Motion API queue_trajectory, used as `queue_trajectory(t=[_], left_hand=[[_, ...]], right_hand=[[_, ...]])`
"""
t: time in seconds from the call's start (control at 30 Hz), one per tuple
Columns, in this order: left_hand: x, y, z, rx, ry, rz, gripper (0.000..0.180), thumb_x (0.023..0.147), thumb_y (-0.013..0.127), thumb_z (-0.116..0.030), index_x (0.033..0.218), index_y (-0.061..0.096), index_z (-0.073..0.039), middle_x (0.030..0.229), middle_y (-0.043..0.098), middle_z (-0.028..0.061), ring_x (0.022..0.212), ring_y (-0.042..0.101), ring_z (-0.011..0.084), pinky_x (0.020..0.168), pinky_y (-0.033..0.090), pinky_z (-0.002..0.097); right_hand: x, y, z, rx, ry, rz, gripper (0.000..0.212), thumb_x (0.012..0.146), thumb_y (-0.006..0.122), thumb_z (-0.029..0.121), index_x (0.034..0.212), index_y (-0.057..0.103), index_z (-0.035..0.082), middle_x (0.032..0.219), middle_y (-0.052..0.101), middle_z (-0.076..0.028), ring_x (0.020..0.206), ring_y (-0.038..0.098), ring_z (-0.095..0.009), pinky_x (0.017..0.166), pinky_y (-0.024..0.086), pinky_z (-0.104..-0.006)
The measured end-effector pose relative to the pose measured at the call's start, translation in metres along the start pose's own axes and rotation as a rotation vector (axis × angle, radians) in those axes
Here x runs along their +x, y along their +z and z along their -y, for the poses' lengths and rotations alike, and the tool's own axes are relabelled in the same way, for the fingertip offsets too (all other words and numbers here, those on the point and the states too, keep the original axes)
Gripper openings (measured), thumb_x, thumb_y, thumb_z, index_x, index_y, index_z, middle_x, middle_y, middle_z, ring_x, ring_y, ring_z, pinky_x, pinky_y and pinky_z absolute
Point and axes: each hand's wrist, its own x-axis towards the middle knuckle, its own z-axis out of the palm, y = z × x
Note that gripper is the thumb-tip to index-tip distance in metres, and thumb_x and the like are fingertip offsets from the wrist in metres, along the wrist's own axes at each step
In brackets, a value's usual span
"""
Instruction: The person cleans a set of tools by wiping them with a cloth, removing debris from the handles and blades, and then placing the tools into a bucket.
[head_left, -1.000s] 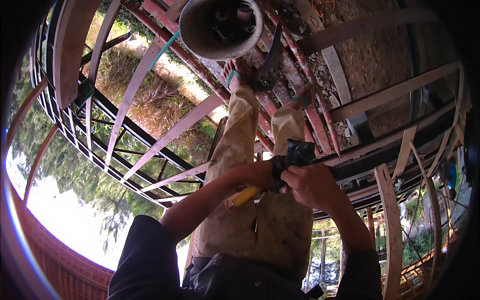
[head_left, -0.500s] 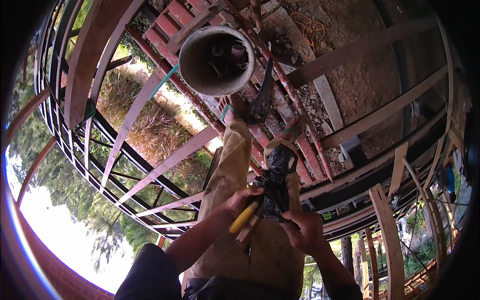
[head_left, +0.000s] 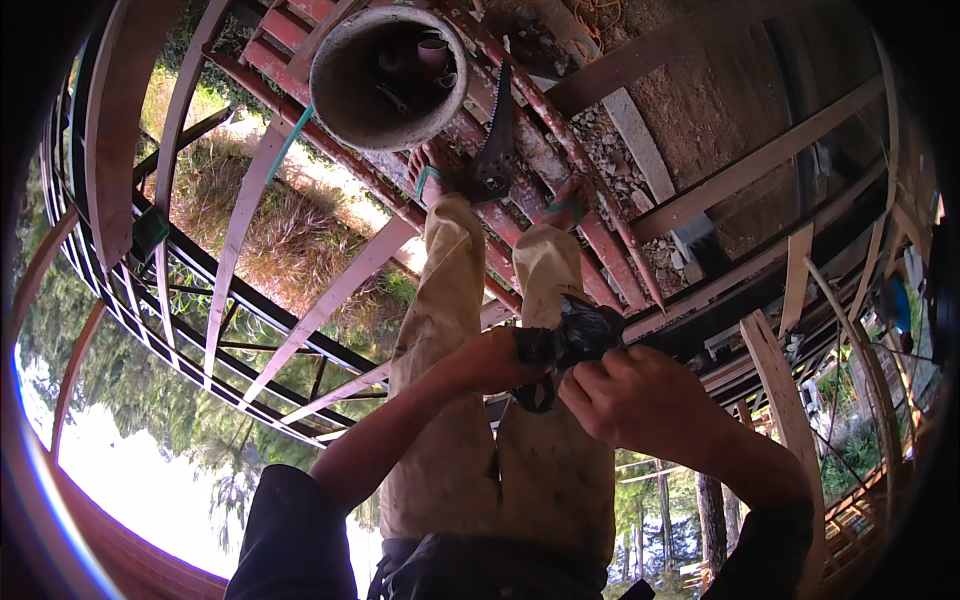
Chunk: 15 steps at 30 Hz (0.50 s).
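A crumpled black plastic bag [head_left: 588, 330] is held between my hands, above my right thigh. My left hand [head_left: 492, 360] is closed round its left part, where a dark strip or loop hangs down. The fingers of my right hand [head_left: 625, 392] are bent and pinch the near right side of the bag. What lies inside the bag is hidden. Beyond my knees, a handsaw [head_left: 492, 160] with a dark blade leans between my feet. A round grey bucket [head_left: 330, 105] stands past my left foot, holding a wrench [head_left: 392, 97] and a small pinkish cup-like piece [head_left: 433, 55].
My sandalled feet rest on a red metal scaffold platform [head_left: 610, 265] with gaps between its bars. Wooden beams [head_left: 770, 200] and dark metal trusses surround me. Dry grass [head_left: 275, 220] lies below on the left, rubble and soil on the right. An upright board [head_left: 785, 420] stands near my right arm.
The yellow-handled tool and the wooden piece by my left hand no longer show. My right hand has come up and over to the bag's near side. The view has shifted, moving the bucket up-left.
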Motion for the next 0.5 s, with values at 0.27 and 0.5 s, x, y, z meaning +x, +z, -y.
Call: queue_trajectory(t=[0.27, 0.5], left_hand=[[-0.052, -0.013, -0.061, -0.157, 0.169, 0.344, 0.036, 0.085, 0.075, -0.038, 0.105, 0.069, -0.008, 0.086, 0.072, 0.0108, 0.077, 0.072, 0.0249, 0.073, 0.056, 0.0391], [-0.01, 0.034, 0.015, -1.519, -0.192, -0.182, 0.052, 0.089, 0.076, -0.039, 0.118, 0.059, 0.0, 0.09, 0.069, 0.0076, 0.073, 0.071, 0.019, 0.058, 0.06, 0.0316]], right_hand=[[0.027, 0.072, -0.073, 1.42, 0.092, 0.293, 0.028, 0.094, 0.068, 0.029, 0.105, 0.071, 0.003, 0.091, 0.073, -0.002, 0.077, 0.068, -0.017, 0.072, 0.053, -0.0362], [0.034, 0.128, 0.021, 1.558, 0.766, -0.529, 0.053, 0.088, 0.068, 0.009, 0.135, 0.045, 0.009, 0.08, 0.066, -0.006, 0.07, 0.064, -0.016, 0.067, 0.05, -0.0341]])
